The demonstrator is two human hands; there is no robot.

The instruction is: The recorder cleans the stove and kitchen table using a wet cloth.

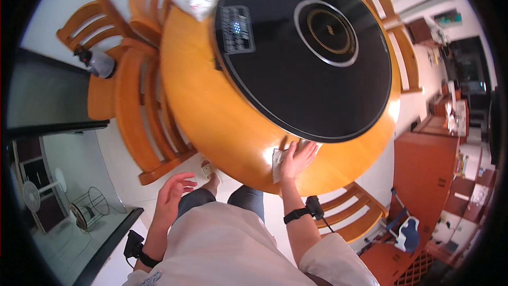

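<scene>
A round wooden table (190, 87) stands in front of me, with a large round black glass top (278, 87) on it. Under the flattened fingers of my right hand (298, 161), a pale cloth (276, 165) is pressed to the wood. The fingertips are at the near rim of the glass, and part of the cloth is hidden by the hand. My left hand (173, 194) is in the air short of the table, fingers loosely bent and apart, holding nothing. The glass bears a lit control panel (237, 28) and a ringed disc (327, 32).
A white plastic packet (194, 0) lies at the table's far left. Wooden chairs (137, 107) surround the table; a spray bottle (100, 63) stands on a left chair's seat. At right, a folded frame (406, 232) leans by a reddish-brown cabinet (420, 167).
</scene>
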